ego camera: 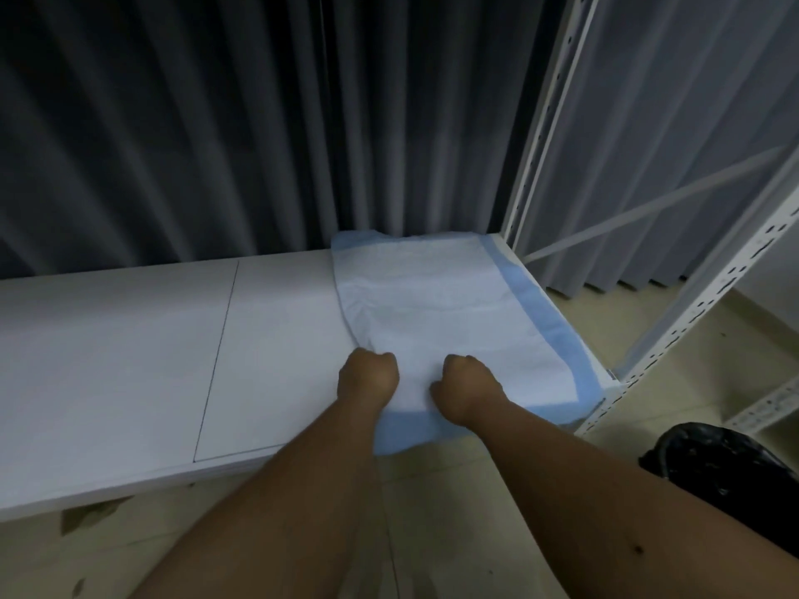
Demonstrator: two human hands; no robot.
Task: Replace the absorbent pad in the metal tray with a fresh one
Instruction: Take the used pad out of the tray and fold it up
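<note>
A white absorbent pad (436,304) with a blue border lies on the right end of the long, flat white tray surface (129,361). Its front blue edge hangs over the front lip. No blue border shows along its left side, which looks folded under. My left hand (368,376) is curled at the pad's front left edge and grips it. My right hand (469,389) sits on the pad near the front, fingers curled down into the material, thumb towards the left. The fingertips of both hands are hidden.
Slotted white rack uprights (540,136) stand at the pad's right, with a diagonal brace. Dark grey curtains (216,123) hang behind the surface. A black bag (726,464) lies on the tiled floor at lower right. A seam line (216,361) crosses the white surface.
</note>
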